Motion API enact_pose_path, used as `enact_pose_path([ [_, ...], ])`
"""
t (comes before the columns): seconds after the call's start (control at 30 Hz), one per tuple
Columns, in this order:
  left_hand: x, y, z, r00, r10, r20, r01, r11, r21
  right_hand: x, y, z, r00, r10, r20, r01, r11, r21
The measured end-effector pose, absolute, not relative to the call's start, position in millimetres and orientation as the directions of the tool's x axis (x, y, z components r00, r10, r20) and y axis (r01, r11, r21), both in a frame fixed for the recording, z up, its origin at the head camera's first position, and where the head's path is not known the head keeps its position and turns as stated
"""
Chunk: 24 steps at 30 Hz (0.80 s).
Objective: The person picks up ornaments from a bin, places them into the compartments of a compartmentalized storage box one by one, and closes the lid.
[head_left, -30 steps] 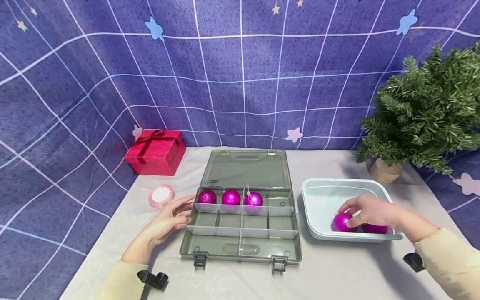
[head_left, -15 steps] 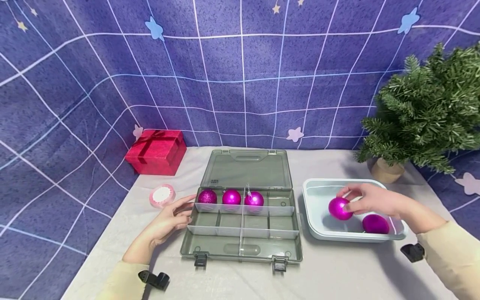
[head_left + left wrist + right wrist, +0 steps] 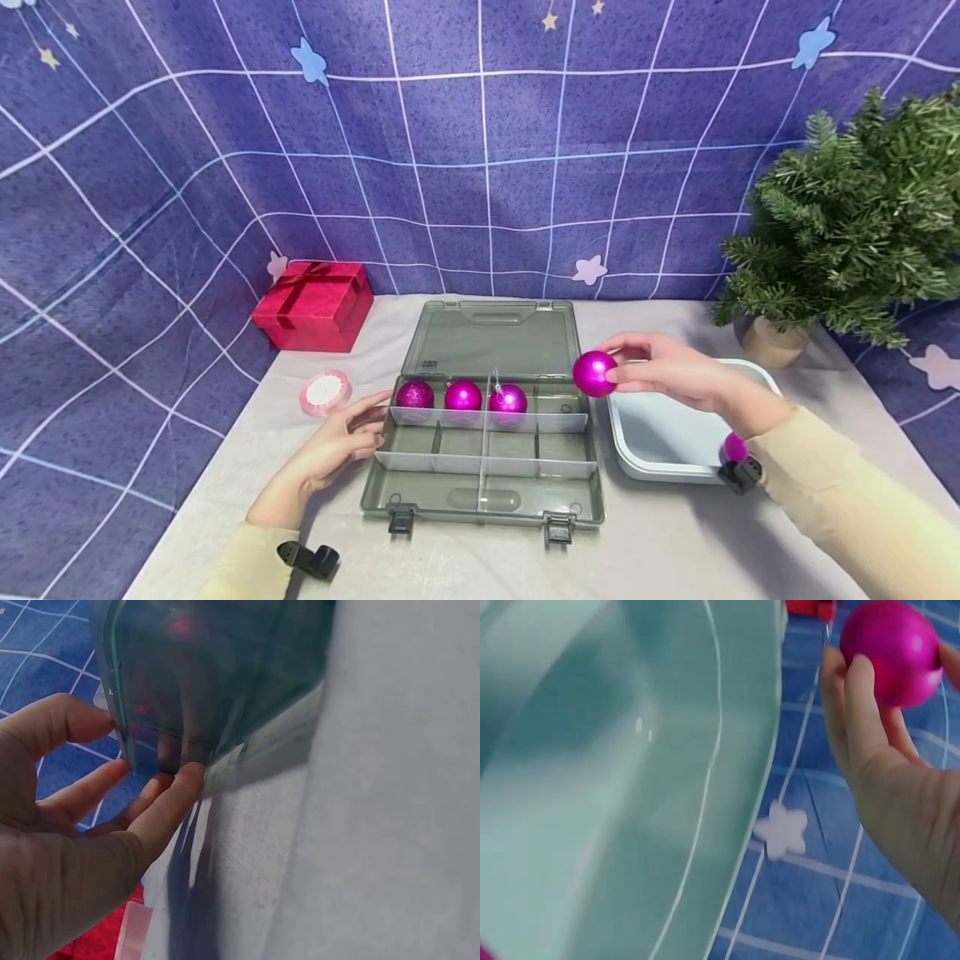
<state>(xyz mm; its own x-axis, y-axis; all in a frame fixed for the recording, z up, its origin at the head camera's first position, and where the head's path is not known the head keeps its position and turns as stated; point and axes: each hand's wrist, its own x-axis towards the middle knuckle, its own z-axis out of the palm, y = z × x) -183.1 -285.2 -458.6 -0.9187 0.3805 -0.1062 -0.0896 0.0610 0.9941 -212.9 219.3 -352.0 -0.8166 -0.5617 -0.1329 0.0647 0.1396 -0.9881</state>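
Head: you face forward, downward
Left wrist: near your left hand (image 3: 75,855)
Right wrist: near; shares ball (image 3: 892,637) with head

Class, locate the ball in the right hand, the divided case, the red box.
Ball (image 3: 594,374): head view, its middle.
Divided case (image 3: 512,443): head view, bare middle-row floor.
Red box (image 3: 318,296): head view, top of lid.

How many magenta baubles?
5: three magenta baubles in the compartment box, far row; one in the right hand; one in the tub, partly behind the right sleeve. Others may be hidden.
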Motion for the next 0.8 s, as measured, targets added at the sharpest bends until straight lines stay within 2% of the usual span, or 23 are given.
enact_pose_path([
  [0.23,-183.1,-284.5,-458.2,-0.919,0.375,-0.121,-0.098,0.080,0.992,-219.6,182.1,-366.2,-0.860,-0.473,-0.192,0.079,0.249,-0.965],
  [0.33,-183.1,-284.7,-458.4,-0.920,0.374,-0.117,-0.096,0.074,0.993,-219.8,170.1,-369.0,-0.885,-0.447,-0.133,-0.054,0.381,-0.923],
  [0.47,-183.6,-285.0,-458.8,-0.920,0.379,-0.103,-0.087,0.061,0.994,-218.9,158.0,-370.2,-0.900,-0.432,-0.055,-0.239,0.595,-0.768],
  [0.57,-184.0,-285.0,-458.7,-0.917,0.386,-0.096,-0.080,0.057,0.995,-219.1,152.6,-371.8,-0.910,-0.410,-0.056,-0.276,0.701,-0.658],
  [0.7,-183.9,-285.2,-458.7,-0.917,0.387,-0.093,-0.078,0.056,0.995,-219.2,149.5,-374.3,-0.916,-0.392,-0.083,-0.267,0.752,-0.603],
  [0.8,-183.4,-285.3,-458.6,-0.918,0.384,-0.096,-0.079,0.059,0.995,-218.2,150.3,-375.4,-0.912,-0.399,-0.097,-0.254,0.735,-0.629],
])
